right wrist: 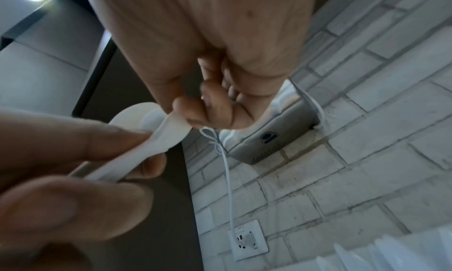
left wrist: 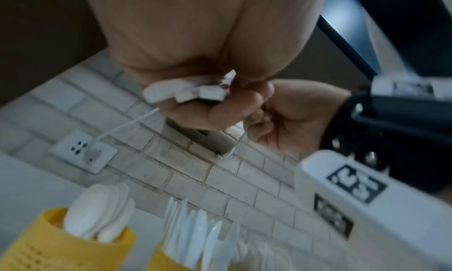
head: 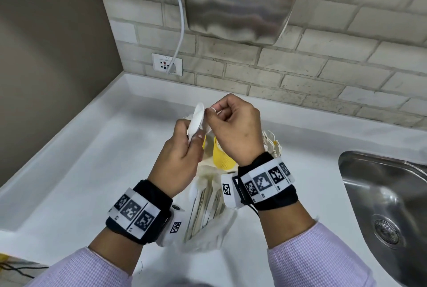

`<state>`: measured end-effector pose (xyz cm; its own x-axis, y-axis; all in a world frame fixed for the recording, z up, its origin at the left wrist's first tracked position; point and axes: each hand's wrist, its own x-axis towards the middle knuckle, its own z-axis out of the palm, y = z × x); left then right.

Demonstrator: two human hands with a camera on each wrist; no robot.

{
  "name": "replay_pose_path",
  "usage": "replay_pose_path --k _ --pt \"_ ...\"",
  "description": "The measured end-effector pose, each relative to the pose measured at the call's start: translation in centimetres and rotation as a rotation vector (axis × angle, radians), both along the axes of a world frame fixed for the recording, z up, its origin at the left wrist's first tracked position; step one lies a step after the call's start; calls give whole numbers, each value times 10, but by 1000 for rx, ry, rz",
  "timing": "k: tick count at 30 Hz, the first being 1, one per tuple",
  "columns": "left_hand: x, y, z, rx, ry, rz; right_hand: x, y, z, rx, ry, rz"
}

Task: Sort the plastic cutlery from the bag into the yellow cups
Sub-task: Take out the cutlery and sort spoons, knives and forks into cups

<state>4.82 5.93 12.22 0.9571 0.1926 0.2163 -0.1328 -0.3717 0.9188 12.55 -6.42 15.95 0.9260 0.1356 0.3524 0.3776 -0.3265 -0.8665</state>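
Beside the sink, both hands hide the yellow cups.

A white counter fills the middle, running into a corner at 11 o'clock. A steel sink is sunk into it at 3 o'clock, its round drain showing. Behind, from 12 to 2 o'clock, stands a pale brick wall; at 9 o'clock a plain brown wall. A steel dryer hangs on the brick at 12 o'clock. Its white cord drops to a white socket just above the counter.
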Motion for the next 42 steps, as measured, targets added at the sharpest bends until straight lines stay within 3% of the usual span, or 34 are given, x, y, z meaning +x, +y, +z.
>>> replay_pose_path --k 3,6,10,16,22,29,33,38,42 --pt "-3 0 -4 72 -41 32 -8 5 3 -31 -46 -28" --pt "-7 3 -3 72 -16 3 -16 7 4 -37 -39 51" --pt "-13 8 -1 128 -39 -54 -24 5 3 64 111 205" --pt "-23 4 0 93 -63 -54 -28 2 8 223 304 195" --pt "-31 6 6 -208 64 -58 -35 -7 4 53 126 186" --pt "-40 13 10 -326 135 -133 -45 -1 2 -41 -10 245" --pt "-46 16 18 -333 199 -161 -48 5 0 80 119 269" --pt "-53 17 26 -277 257 -208 -48 2 2 43 171 397" --pt "-48 18 21 -268 138 -212 -47 3 5 77 119 361"
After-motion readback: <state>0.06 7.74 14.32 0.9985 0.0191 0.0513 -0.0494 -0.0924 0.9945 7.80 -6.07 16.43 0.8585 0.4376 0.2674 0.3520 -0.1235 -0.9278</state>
